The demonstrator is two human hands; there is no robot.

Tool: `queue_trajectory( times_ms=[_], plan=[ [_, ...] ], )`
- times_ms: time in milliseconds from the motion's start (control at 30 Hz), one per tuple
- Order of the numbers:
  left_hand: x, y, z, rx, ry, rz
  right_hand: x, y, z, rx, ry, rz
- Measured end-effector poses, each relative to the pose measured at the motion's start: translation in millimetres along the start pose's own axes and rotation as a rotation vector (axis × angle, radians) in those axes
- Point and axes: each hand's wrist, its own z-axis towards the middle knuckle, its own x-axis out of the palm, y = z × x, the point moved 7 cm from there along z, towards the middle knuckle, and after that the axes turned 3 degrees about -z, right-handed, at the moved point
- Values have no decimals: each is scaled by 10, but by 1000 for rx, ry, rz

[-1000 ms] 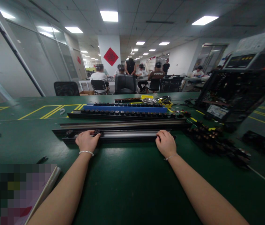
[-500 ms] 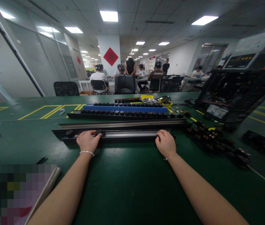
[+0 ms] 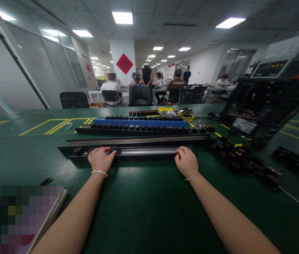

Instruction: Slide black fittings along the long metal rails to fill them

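Note:
A long black rail (image 3: pixel 144 152) with a shiny metal channel lies across the green table in front of me. Near its left part, my left hand (image 3: pixel 100 158) is closed with thumb and fingers on a small black block (image 3: pixel 114 149) set in the channel. A second small black block (image 3: pixel 77 151) sits further left on the same rail. At the rail's right end my right hand (image 3: pixel 186 160) grips the edge with curled fingers. Another dark rail (image 3: pixel 139 140) lies just behind, parallel to this one.
Behind the rails lies a blue strip (image 3: pixel 141 122) between rows of small black parts. More dark parts (image 3: pixel 234 151) are heaped at the right, near an open black machine casing (image 3: pixel 260 106). A book (image 3: pixel 43 218) rests at the lower left. People sit at tables beyond.
My left hand and the small black block have shifted slightly to the right along the rail. My right hand stays at the rail's right end.

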Motion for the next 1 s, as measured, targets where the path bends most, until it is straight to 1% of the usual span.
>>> queue_trajectory(
  times_ms=[233, 500, 667, 833, 1000],
  plan=[
    [3, -42, -14, 3, 9, 17, 2, 4, -7, -8, -16, -9],
    [20, -18, -3, 11, 6, 3, -2, 6, -9, -13, -32, -6],
    [26, -35, -10, 7, 33, 0, 5, 5, -7, -10, -21, -2],
    [14, -58, -30, -11, 42, 57, 12, 0, -5, 0, -6, 9],
    [34, -92, -52, 0, 93, 102, 12, -3, -6, -1, -7, 26]
  ],
)
